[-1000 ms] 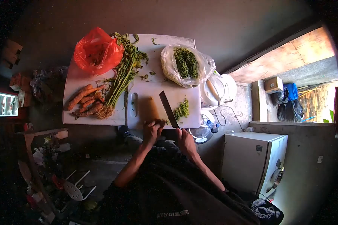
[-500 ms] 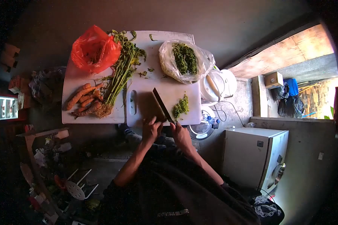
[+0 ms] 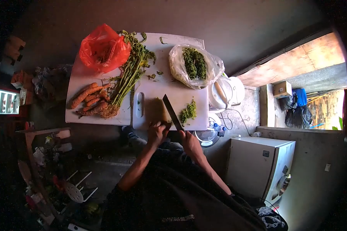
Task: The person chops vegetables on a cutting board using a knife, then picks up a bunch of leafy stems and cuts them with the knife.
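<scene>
My right hand (image 3: 190,143) is closed around the handle of a dark, broad-bladed knife (image 3: 172,111). Its blade points away from me, slanting to the left over the white cutting board (image 3: 150,91). Just left of the blade, my left hand (image 3: 157,133) has its fingers curled at the board's near edge. Whatever those fingers may pinch is too dark to make out. Right of the knife lies a small heap of finely chopped greens (image 3: 188,111). Shadow covers the board ahead of my left hand.
On the table, left of the board, are several carrots (image 3: 89,97), long-stemmed leafy greens with roots (image 3: 128,81) and a red plastic bag (image 3: 104,50). A clear bag of chopped greens (image 3: 194,63) stands behind the board. White appliances (image 3: 221,94) stand at the right.
The knife has shifted slightly right and its tip is nearer to me. My left hand stays in about the same place at the board's edge. The whole view has moved a little.
</scene>
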A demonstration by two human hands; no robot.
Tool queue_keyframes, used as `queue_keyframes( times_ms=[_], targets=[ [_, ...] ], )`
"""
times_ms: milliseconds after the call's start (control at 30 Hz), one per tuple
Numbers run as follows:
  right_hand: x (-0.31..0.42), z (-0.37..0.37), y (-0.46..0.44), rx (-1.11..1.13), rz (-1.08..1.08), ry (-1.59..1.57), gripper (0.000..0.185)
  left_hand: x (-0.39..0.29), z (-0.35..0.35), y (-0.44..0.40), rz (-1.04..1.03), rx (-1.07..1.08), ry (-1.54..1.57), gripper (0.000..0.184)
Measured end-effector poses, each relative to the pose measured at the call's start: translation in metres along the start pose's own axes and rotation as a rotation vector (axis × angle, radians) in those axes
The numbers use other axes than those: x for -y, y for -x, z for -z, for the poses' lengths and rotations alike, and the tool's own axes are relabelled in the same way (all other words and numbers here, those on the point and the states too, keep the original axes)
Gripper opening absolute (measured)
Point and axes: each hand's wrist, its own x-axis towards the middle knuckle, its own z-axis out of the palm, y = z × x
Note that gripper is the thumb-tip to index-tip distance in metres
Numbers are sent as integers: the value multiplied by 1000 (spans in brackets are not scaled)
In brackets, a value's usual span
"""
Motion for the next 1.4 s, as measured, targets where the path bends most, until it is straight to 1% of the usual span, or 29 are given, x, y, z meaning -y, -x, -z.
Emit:
queue_keyframes(
  times_ms=[67, 133, 267, 333, 467, 533, 567, 633, 767, 833, 867, 933, 1067, 1133, 1233, 1333, 1400],
  targets=[
    [-5, -6, 1, -25, 25, -25, 40, 5, -7, 2, 0, -5, -3, 14],
    [-12, -15, 0, -45, 39, 14, 41, 13, -17, 4, -16, -84, 4, 15],
    [-12, -29, -2, -73, 46, 30, 41, 9, -11, 6, -42, -67, -7, 15],
    [-4, -28, -5, -78, 23, 78, 40, 10, -13, 6, -141, -180, -54, 14],
    [-1, -21, -13, -56, -2, 64, 42, 1, -1, 2, -140, -110, -93, 14],
    [-3, -16, -16, -30, 35, 17, 43, -5, 4, -1, -121, -43, -111, 15],
    [-3, -14, -17, -31, 35, 18, 43, -7, 5, -1, -122, -43, -111, 15],
    [1, -8, -19, -30, 55, 18, 43, -6, 5, 0, -23, 13, -76, 16],
    [9, 5, -14, -52, 80, -23, 43, -8, 4, -2, -35, -50, -16, 16],
    [8, 7, -12, -21, 103, -7, 42, -8, 2, -3, 70, 3, 131, 15],
    [6, 5, -11, -21, 104, -6, 42, -7, 2, -3, 70, 1, 132, 15],
    [-1, -4, -12, -15, 38, 7, 43, -6, 5, -3, -37, 1, 6, 15],
    [-15, -20, -8, -4, 65, 41, 42, 0, 2, 2, -26, -9, -68, 12],
    [-14, -26, -6, -70, 86, 15, 43, 7, -6, 5, -126, -183, -24, 11],
    [-15, -36, -11, -104, 60, 50, 41, 3, -5, 2, -184, -237, -62, 13],
    [-14, -40, -19, -135, 83, 128, 38, -1, 3, 3, -215, -207, -68, 16],
    [-8, -34, -22, -111, 54, 95, 40, -3, 2, -1, -188, -183, -45, 18]
  ],
)
